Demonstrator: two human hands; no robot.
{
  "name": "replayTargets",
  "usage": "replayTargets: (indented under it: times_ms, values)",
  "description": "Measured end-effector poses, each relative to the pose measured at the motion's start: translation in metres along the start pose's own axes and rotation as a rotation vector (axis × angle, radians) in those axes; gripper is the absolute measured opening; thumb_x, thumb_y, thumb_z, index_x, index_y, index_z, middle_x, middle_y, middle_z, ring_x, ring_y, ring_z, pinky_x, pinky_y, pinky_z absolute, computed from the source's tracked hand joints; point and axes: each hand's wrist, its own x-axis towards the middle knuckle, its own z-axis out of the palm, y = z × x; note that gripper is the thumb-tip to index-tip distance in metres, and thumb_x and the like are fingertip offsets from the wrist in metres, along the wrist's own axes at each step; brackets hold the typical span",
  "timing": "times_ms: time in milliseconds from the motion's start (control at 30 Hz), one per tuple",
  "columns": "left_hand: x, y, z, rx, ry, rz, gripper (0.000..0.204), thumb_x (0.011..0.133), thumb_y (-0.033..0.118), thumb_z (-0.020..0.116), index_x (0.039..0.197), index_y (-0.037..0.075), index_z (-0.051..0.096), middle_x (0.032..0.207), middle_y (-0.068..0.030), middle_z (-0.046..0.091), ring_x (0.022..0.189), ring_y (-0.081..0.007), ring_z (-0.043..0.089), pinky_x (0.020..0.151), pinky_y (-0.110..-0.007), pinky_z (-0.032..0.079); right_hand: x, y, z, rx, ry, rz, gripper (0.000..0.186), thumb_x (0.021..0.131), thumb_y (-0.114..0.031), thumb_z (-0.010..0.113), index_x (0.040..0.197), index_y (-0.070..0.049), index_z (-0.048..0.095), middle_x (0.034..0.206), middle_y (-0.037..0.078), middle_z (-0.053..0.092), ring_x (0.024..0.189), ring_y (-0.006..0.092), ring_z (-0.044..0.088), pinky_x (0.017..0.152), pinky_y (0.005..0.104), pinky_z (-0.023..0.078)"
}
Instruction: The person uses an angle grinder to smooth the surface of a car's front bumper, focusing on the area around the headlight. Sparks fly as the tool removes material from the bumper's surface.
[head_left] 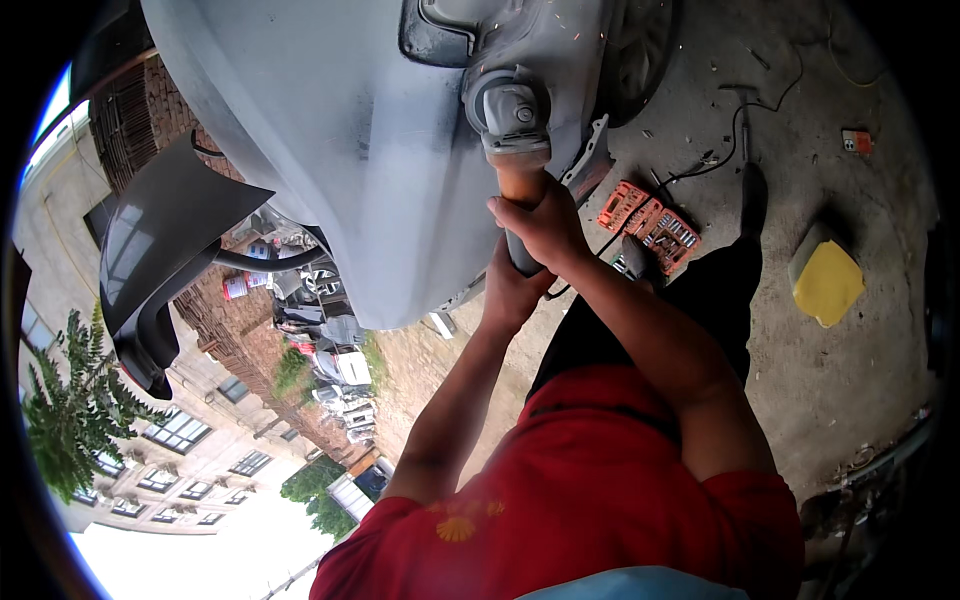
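Note:
An angle grinder (521, 180) with a grey head and orange-brown body is held in both of my hands. My right hand (550, 228) wraps round its body, nearer the head. Behind it, my left hand (513, 287) closes round the dark rear end of the handle. The grinder's head lies against the grey car body panel (400, 170), beside a dark-edged recess (437, 45). Small sparks fly above and to the right of the head. The contact between disc and metal is hidden beneath the head.
A raised dark car panel (165, 235) stands at the left. On the concrete floor right of me lie an orange tool case (652, 225), a black cable (700, 172), a small orange box (857, 141) and a yellow-topped object (828, 284). A car wheel (640, 60) stands beyond.

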Motion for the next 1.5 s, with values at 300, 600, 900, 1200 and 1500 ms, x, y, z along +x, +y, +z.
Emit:
replayTargets:
  times_ms: [300, 600, 900, 1200, 1500]
  values:
    - [0.007, -0.010, 0.001, 0.033, 0.025, 0.006, 0.071, 0.085, 0.029, 0.094, 0.136, -0.007, 0.060, 0.112, -0.0134, 0.077, 0.096, -0.0187, 0.075, 0.081, -0.038, 0.061, 0.004, 0.006, 0.000, -0.028, 0.018, -0.031, 0.057, 0.088, -0.041, 0.088, 0.115, 0.005, 0.070, 0.099, 0.020, 0.080, 0.089, 0.0337, 0.080, 0.081, 0.0445, 0.062]
    - [0.004, -0.010, 0.006, 0.004, 0.055, 0.049, 0.069, 0.085, 0.025, 0.092, 0.136, -0.006, 0.057, 0.105, -0.0140, 0.076, 0.088, -0.0191, 0.075, 0.073, -0.037, 0.061, 0.002, 0.007, 0.002, -0.027, 0.039, -0.082, 0.031, 0.095, -0.030, 0.083, 0.101, -0.001, 0.072, 0.081, 0.007, 0.077, 0.075, 0.0163, 0.075, 0.075, 0.0355, 0.060]
    - [0.006, 0.000, 0.004, 0.021, 0.040, 0.018, 0.073, 0.084, 0.029, 0.093, 0.137, -0.007, 0.060, 0.113, -0.0142, 0.077, 0.097, -0.0195, 0.075, 0.083, -0.038, 0.061, 0.006, 0.000, -0.001, -0.025, 0.052, -0.111, 0.033, 0.094, -0.031, 0.084, 0.100, -0.001, 0.071, 0.080, 0.006, 0.077, 0.076, 0.0151, 0.075, 0.075, 0.0348, 0.060]
    - [0.013, -0.003, 0.003, 0.032, 0.021, 0.022, 0.071, 0.084, 0.027, 0.093, 0.137, -0.006, 0.058, 0.107, -0.0141, 0.077, 0.090, -0.0191, 0.075, 0.077, -0.037, 0.061, 0.015, 0.002, -0.001, -0.038, 0.078, -0.127, 0.037, 0.092, -0.033, 0.086, 0.102, 0.001, 0.072, 0.079, 0.007, 0.076, 0.075, 0.0164, 0.075, 0.075, 0.0360, 0.060]
    - [0.007, -0.008, 0.005, -0.017, 0.031, 0.038, 0.071, 0.084, 0.026, 0.093, 0.137, -0.006, 0.059, 0.110, -0.0126, 0.077, 0.095, -0.0186, 0.075, 0.080, -0.036, 0.061, 0.001, -0.011, -0.003, -0.085, 0.048, -0.057, 0.049, 0.091, -0.036, 0.087, 0.114, 0.004, 0.070, 0.094, 0.013, 0.078, 0.085, 0.0218, 0.076, 0.078, 0.0396, 0.060]
